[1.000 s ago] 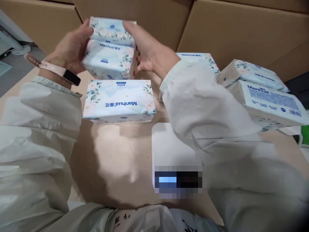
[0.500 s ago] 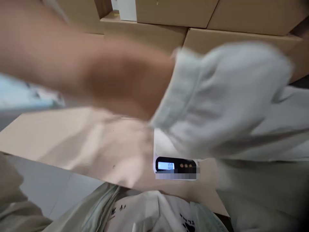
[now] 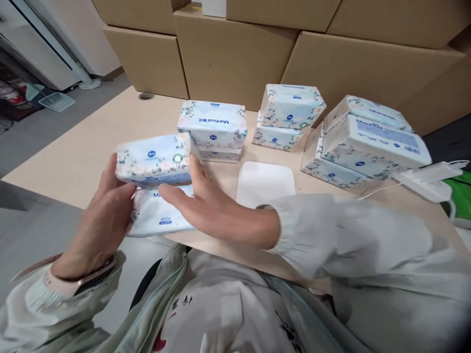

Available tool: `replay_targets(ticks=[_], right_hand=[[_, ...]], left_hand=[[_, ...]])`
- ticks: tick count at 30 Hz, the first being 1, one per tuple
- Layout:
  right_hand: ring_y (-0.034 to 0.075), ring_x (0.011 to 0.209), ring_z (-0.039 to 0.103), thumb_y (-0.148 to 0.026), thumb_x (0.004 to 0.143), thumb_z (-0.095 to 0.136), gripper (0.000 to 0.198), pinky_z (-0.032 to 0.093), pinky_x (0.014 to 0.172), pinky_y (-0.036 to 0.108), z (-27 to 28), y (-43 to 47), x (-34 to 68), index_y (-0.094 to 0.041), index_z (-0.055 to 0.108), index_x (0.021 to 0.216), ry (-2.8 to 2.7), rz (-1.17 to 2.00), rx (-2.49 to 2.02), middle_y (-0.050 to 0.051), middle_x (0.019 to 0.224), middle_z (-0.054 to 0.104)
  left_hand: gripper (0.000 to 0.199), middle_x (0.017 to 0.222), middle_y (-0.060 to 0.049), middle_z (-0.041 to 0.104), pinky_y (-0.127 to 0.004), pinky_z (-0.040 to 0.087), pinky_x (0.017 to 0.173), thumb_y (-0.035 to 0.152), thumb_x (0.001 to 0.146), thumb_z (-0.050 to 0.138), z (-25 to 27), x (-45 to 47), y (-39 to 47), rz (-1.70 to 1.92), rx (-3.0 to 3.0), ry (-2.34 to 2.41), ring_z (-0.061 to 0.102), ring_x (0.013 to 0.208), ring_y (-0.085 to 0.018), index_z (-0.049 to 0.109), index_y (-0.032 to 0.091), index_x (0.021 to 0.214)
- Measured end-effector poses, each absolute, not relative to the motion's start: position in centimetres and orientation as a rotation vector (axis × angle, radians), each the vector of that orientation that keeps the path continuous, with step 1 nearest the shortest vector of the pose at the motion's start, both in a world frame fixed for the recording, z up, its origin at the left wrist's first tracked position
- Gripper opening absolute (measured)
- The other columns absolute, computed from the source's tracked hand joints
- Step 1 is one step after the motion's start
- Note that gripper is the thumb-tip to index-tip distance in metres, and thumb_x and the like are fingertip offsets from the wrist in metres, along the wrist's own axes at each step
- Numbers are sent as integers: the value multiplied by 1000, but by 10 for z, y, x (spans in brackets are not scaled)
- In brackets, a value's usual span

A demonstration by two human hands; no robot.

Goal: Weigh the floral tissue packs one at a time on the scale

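Between my two hands are two floral tissue packs, an upper pack (image 3: 152, 156) and a lower pack (image 3: 162, 215) whose face with blue print tilts toward me. My left hand (image 3: 110, 211) grips their left side, its thumb near the seam between them. On the right side, my right hand (image 3: 206, 201) is closed on the packs, its thumb across the lower one. Just right of the right hand lies a white digital scale (image 3: 265, 181) with a bare plate; my right forearm and sleeve hide its display end.
Stacked tissue packs stand behind the scale: a left stack (image 3: 211, 122), a middle stack (image 3: 290, 108) and a larger right group (image 3: 368, 142). A white power strip (image 3: 429, 179) with cables sits at the right. Cardboard boxes (image 3: 235, 59) wall off the back of the table (image 3: 84, 152).
My right arm, stretched far left across the view before, has drawn back. Both hands and the two tissue packs have come into view. The scale's display, earlier reading 0.0, is now covered.
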State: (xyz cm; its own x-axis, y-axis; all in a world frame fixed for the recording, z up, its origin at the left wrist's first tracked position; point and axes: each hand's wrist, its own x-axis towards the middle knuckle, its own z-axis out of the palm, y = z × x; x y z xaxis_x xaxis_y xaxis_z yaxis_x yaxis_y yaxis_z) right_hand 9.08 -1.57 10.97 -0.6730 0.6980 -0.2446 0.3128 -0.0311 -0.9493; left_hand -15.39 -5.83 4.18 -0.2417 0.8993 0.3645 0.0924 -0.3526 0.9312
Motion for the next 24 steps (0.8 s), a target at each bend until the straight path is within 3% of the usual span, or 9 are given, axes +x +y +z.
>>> replay_targets(ticks=[3, 5, 7, 11, 13, 16, 19, 24], right_hand=[[39, 182, 0, -66, 104, 61, 98, 12, 144, 77, 129, -30, 129, -33, 12, 182, -2009, 1557, -893, 1, 195, 7], [40, 181, 12, -61, 108, 60, 85, 21, 143, 76, 137, -45, 163, -40, 22, 180, -2085, 1278, -860, -2, 192, 24], [41, 176, 27, -60, 110, 57, 77, 30, 142, 72, 135, -63, 199, -43, 27, 179, -2102, 902, -915, -1, 183, 41], [44, 162, 45, -58, 109, 55, 78, 41, 136, 74, 97, -94, 259, -45, 25, 180, -1910, 332, -1108, 8, 171, 47], [42, 153, 51, -48, 109, 59, 80, 53, 124, 73, 70, -99, 278, -44, 25, 181, -1851, 283, -1166, 11, 165, 50], [32, 138, 60, -34, 112, 55, 75, 66, 109, 59, 36, -90, 290, -45, 25, 180, -1819, 343, -1208, 12, 156, 57], [28, 132, 64, -37, 115, 51, 70, 65, 111, 56, 17, -72, 292, -47, 26, 179, -1795, 421, -1228, 11, 152, 61], [25, 128, 69, -40, 115, 53, 64, 64, 112, 51, 3, -56, 300, -45, 35, 177, -1741, 534, -1210, 9, 147, 67]], left_hand=[[95, 170, 9, 58, -70, 6, 148, 47, 67, 105, 63, -137, -63, 1580, 1380, 1126, 25, 176, -41, 66, 47, 154], [107, 178, 21, 43, -67, 2, 149, 58, 63, 105, 81, -111, -77, 1571, 1555, 1032, 7, 180, -40, 58, 56, 160], [112, 182, 26, 31, -66, 8, 149, 68, 72, 98, 92, -77, -94, 1502, 1670, 994, -4, 180, -39, 43, 59, 170], [106, 188, 23, -3, -60, 16, 148, 48, 104, 73, 82, -12, -113, 1203, 1768, 900, -11, 178, -34, 1, 51, 182], [96, 189, 20, -4, -61, 13, 148, 43, 111, 61, 65, 10, -106, 1140, 1795, 888, -8, 178, -34, -3, 50, 182], [91, 189, 19, -4, -65, 9, 148, 49, 114, 59, 40, 28, -83, 1103, 1781, 1002, -7, 178, -37, -3, 54, 181], [97, 189, 17, -10, -65, 7, 148, 56, 112, 62, 26, 33, -62, 1032, 1754, 1106, -11, 178, -37, -7, 53, 180], [98, 192, 12, -7, -61, 11, 149, 58, 111, 64, 19, 35, -51, 1024, 1762, 1144, -6, 180, -34, -4, 51, 181]])
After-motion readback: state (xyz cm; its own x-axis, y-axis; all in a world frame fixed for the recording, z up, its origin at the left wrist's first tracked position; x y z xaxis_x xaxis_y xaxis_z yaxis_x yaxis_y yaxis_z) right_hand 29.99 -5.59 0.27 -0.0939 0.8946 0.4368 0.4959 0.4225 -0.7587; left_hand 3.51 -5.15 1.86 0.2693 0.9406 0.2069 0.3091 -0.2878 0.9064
